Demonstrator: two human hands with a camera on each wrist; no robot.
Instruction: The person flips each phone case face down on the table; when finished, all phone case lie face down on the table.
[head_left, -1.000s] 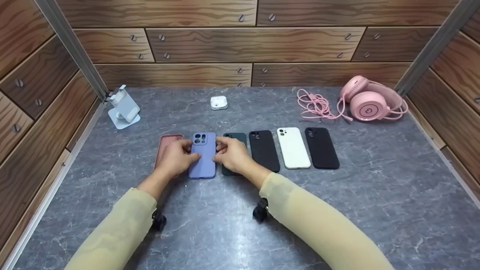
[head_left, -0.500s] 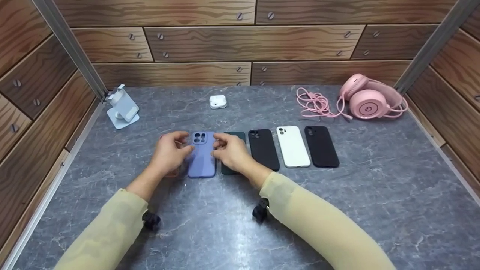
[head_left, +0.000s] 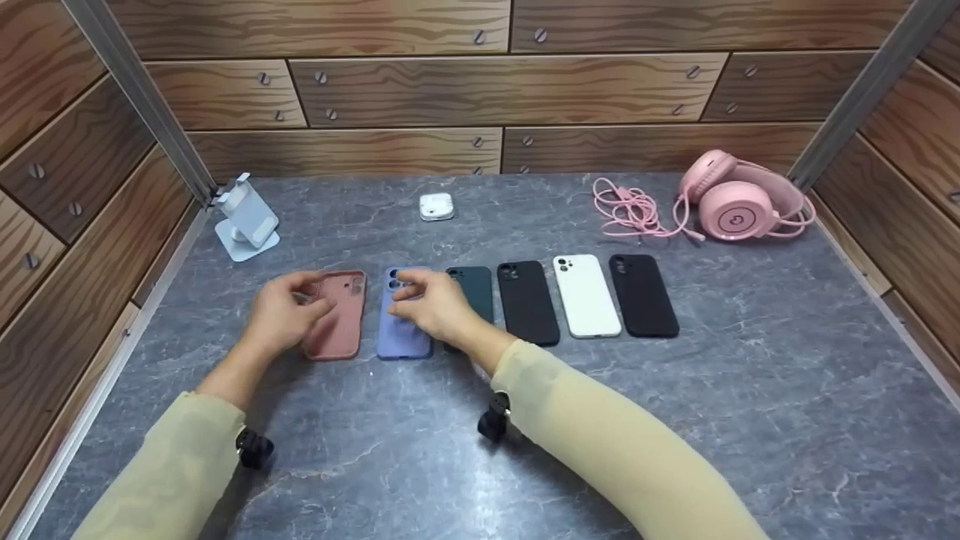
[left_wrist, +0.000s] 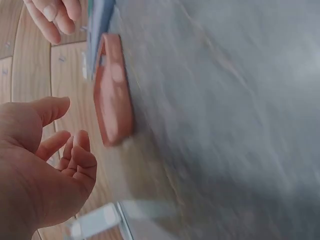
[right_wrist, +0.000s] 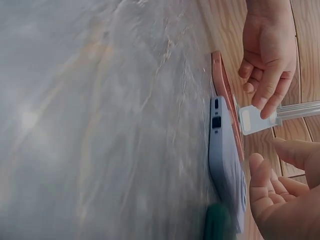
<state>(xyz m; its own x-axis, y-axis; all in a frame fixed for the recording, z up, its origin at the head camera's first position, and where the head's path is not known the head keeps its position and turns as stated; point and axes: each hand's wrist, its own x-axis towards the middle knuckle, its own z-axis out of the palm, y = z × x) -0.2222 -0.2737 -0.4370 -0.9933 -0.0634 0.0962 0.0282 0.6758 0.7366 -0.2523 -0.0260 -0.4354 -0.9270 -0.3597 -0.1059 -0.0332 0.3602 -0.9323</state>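
In the head view a pink phone case [head_left: 339,322] lies with its hollow inside facing up at the left end of a row. My left hand [head_left: 283,311] hovers over its left edge, fingers loosely bent and holding nothing. Beside it lies a purple phone case [head_left: 405,341], back side up with a camera cutout. My right hand [head_left: 435,304] is above that case, covering part of it, thumb and fingers apart with nothing between them. A dark green phone case [head_left: 480,289] sits partly behind the right hand. In the left wrist view the pink case [left_wrist: 114,95] stands apart from the left fingers.
Farther right in the row lie a black case [head_left: 529,304], a white case [head_left: 589,296] and another black case [head_left: 643,296]. Toward the back are a light blue phone stand [head_left: 251,217], a small white earphone box [head_left: 436,206] and pink headphones [head_left: 739,206] with a coiled cable.
Both hands have come off the purple case's edges. The left hand moved left past the purple case to the pink one, uncovering it; the right shifted slightly left over the purple case.
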